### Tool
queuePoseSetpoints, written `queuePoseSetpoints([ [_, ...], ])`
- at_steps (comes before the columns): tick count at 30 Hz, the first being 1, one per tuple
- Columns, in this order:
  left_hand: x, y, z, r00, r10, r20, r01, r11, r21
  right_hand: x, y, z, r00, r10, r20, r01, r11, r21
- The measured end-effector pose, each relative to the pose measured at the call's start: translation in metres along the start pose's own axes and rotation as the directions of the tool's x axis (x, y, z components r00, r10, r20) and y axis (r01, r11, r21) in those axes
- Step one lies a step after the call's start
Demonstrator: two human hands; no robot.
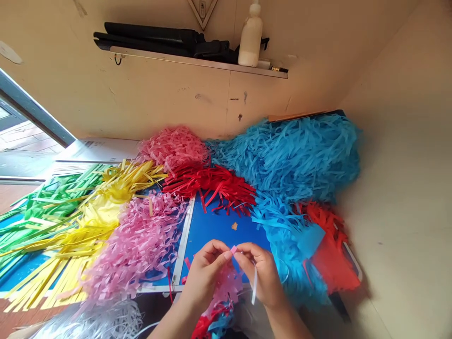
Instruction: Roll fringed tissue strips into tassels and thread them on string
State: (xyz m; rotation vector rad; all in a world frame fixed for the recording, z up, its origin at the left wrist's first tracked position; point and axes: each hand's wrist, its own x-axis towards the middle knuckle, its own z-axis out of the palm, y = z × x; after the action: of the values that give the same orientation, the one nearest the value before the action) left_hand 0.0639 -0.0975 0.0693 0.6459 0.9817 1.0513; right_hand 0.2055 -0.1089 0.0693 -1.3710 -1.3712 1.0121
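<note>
Above the front edge of the blue table [212, 235], my left hand [210, 266] and my right hand [261, 273] meet, thumbs and fingertips closed. Between them they pinch a small piece of pink paper [233, 250]. A narrow white strip [254, 282] hangs from my right hand. Below and between the hands dangles pink paper fringe [228, 285], partly hidden by my left hand. Under it, red fringe [205, 326] and blue fringe [222, 325] show near my lap. Whether the pinched piece joins the fringe below, I cannot tell.
Fringe piles cover the table: green [56, 197], yellow [102, 212], pale pink [137, 245], coral [173, 148], red [212, 183] and a large blue heap [300, 160]. White shreds [95, 322] lie lower left. A wall shelf [197, 61] holds a glue bottle [251, 40].
</note>
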Motion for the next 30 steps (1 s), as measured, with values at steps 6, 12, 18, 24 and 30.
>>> queuePoseSetpoints([
  [6,0.001,-0.011,-0.004,0.978,0.207,0.032,-0.209,0.959,0.191,0.0,0.005,0.003,0.996,-0.014,-0.088,0.011,1.0,-0.029],
  [12,-0.001,-0.012,-0.01,0.848,0.475,0.234,-0.526,0.701,0.481,-0.003,0.011,0.005,0.993,-0.022,-0.118,0.012,0.997,-0.08],
  [18,0.002,-0.007,-0.015,0.97,0.168,0.177,-0.232,0.861,0.453,-0.001,0.017,-0.004,0.993,0.115,0.002,-0.115,0.989,0.097],
  [24,0.012,0.001,-0.018,0.989,-0.13,0.07,0.13,0.991,0.004,-0.011,0.021,-0.017,0.959,0.213,0.187,-0.247,0.952,0.183],
  [30,0.01,0.001,-0.014,0.965,-0.242,0.1,0.253,0.961,-0.115,-0.019,0.024,-0.011,0.837,0.346,0.423,-0.425,0.899,0.105],
])
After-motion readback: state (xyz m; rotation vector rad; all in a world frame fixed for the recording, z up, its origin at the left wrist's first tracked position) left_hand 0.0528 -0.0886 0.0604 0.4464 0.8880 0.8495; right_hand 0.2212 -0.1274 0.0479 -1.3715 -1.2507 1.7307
